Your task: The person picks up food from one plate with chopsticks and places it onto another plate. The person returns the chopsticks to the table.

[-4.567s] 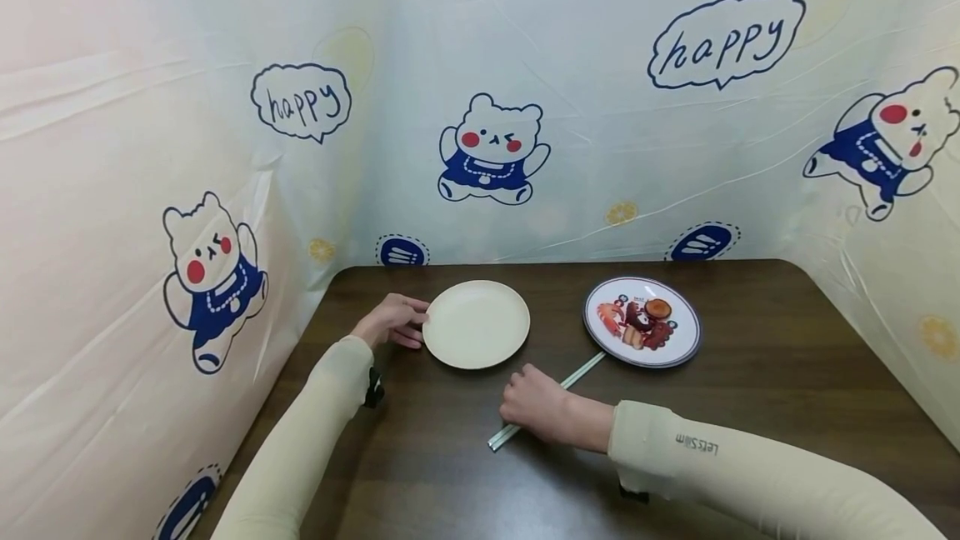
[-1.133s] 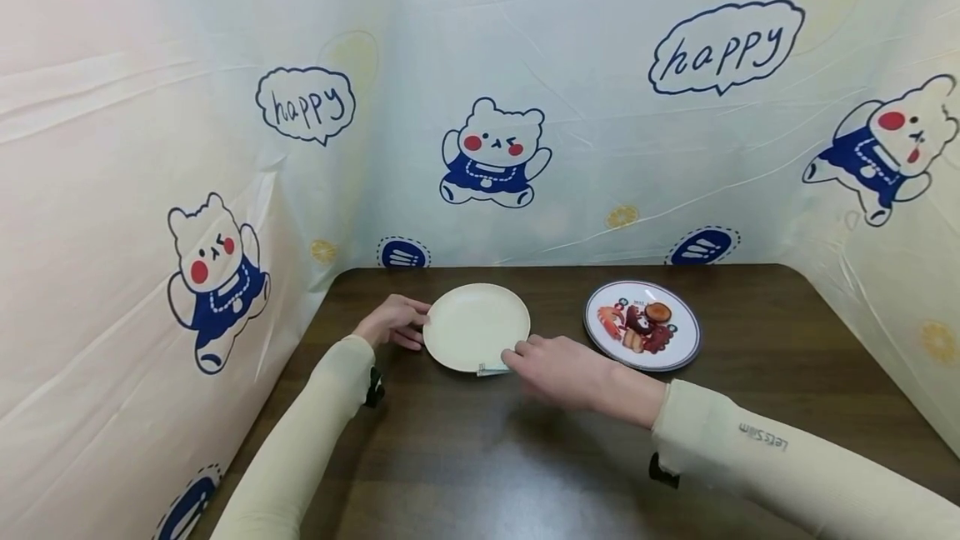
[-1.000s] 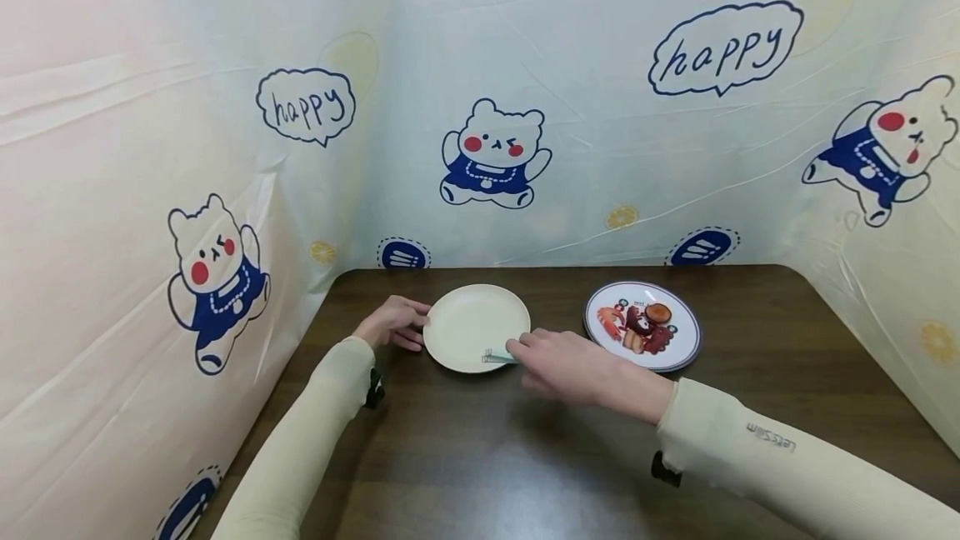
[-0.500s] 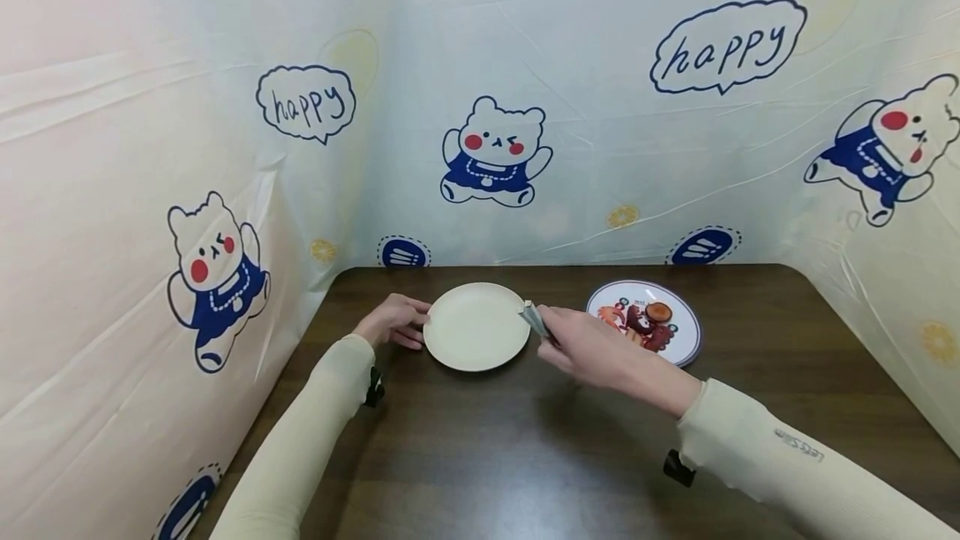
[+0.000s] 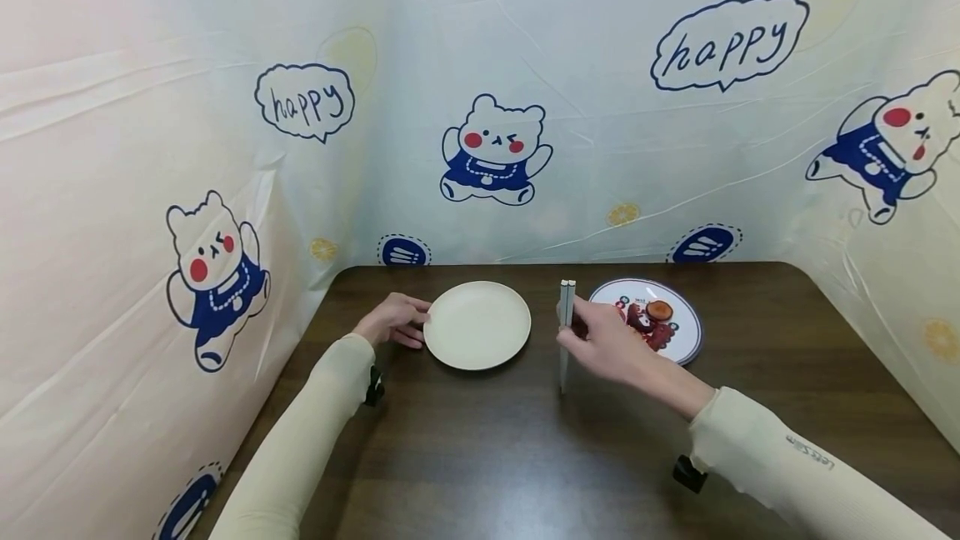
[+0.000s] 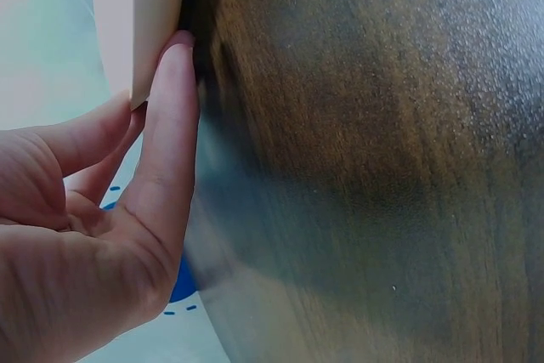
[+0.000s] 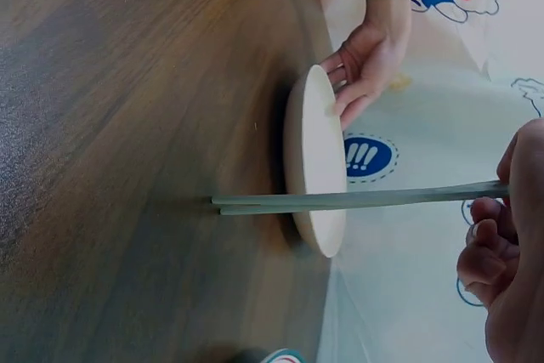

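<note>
My left hand [image 5: 393, 321] pinches the left rim of a round cream plate [image 5: 477, 326]. In the left wrist view the thumb lies on the edge of the plate [image 6: 144, 19], with fingers under it. To the right of this plate, my right hand [image 5: 600, 342] grips a pair of pale green chopsticks [image 5: 567, 302] near their upper ends. The chopsticks stand upright, side by side, thin ends down. In the right wrist view the tips of the chopsticks [image 7: 272, 203] are close to the tabletop; whether they touch it I cannot tell.
Behind my right hand a white plate with a blue rim [image 5: 686, 327] bears several food-like pieces, partly hidden by the hand. Both plates are on a dark wooden table [image 5: 450, 457]. A printed cloth [image 5: 600, 148] hangs along the table's back and sides.
The chopsticks lay slanting on the table, then were lifted over the cream plate's front edge. My right hand has since moved right and turned them upright. The left hand stays put.
</note>
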A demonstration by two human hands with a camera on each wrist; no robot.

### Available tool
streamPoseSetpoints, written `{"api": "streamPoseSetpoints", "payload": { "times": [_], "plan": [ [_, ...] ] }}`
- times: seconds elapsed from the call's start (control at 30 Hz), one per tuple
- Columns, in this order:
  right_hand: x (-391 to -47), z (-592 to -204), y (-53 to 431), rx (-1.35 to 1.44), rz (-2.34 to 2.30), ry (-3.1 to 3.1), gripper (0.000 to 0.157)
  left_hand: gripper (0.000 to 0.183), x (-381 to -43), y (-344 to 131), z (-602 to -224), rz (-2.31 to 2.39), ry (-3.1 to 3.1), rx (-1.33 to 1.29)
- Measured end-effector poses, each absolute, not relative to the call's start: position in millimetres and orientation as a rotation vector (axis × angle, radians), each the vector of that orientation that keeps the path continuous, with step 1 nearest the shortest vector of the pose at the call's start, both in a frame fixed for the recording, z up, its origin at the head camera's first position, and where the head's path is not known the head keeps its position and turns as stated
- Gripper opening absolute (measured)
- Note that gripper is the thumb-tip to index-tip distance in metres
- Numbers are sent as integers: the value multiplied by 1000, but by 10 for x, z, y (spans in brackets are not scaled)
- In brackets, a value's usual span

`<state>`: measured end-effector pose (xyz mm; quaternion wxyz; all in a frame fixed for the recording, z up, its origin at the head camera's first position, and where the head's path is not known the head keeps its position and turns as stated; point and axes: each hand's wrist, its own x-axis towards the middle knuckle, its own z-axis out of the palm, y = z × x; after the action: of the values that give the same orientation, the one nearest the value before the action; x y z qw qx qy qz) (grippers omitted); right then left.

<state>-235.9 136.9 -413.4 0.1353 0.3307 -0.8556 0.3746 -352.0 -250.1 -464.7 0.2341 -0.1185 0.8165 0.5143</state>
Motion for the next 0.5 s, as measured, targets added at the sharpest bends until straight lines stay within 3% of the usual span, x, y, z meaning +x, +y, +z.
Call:
{"api": "streamPoseSetpoints", "payload": {
  "times": [0.5],
  "plan": [
    [-2355,-4119,1407,941,1160,-2525,7,44,-3501,-2488,-4641,1415,2244,-338]
  ]
}}
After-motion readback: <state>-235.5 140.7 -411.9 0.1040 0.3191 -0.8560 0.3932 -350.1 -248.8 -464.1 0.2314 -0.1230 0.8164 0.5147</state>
